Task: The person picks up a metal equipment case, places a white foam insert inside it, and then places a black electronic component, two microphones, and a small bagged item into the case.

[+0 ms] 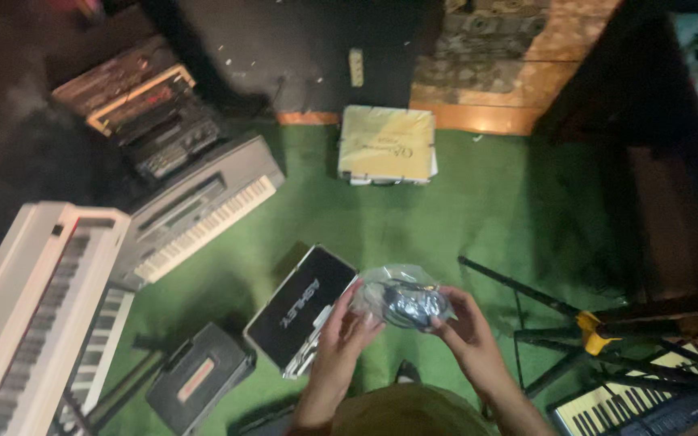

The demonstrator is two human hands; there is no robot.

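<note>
Both my hands hold a clear plastic bag [397, 295] with a dark coiled cable inside, low in the middle of the view. My left hand [341, 339] grips the bag's left side with fingers curled on it. My right hand [466, 331] pinches its right side. Just left of my left hand, a black flat case with a silver edge [300, 307] lies on the green carpet [478, 210].
White keyboard [42, 307] and grey keyboard [195, 218] lie at left, with stacked audio units [143, 105] behind. A small black box [199, 375] sits low left. A pale flat box [387, 145] lies ahead. Black stands [559, 323] and another keyboard [632, 408] stand at right.
</note>
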